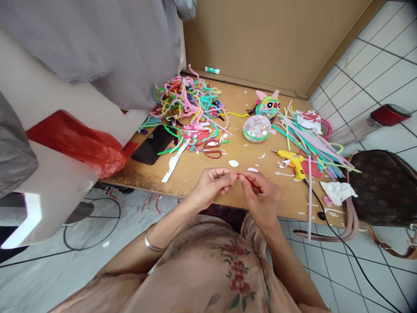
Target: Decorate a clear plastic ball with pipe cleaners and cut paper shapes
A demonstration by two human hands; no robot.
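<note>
Between my two hands, just above the table's front edge, is a short red pipe cleaner (253, 184). My left hand (213, 184) pinches one end of it between thumb and fingertips. Close beside it, my right hand (262, 193) has its fingers closed round the other part, and some of the red length shows along the palm. Beyond the hands lie red-handled scissors (212, 149) and small white paper scraps (233, 163). Farther back stands a clear plastic bowl (256, 128) with a green strip round it, in front of a decorated figure with pink ears (269, 104).
A tangled heap of colourful pipe cleaners (190, 98) covers the table's back left, near a black phone (152, 144). To the right are a yellow glue gun (291, 162) with a trailing cord, straight pipe cleaners (312, 141) and a brown bag (382, 187). A glue stick (212, 70) lies behind.
</note>
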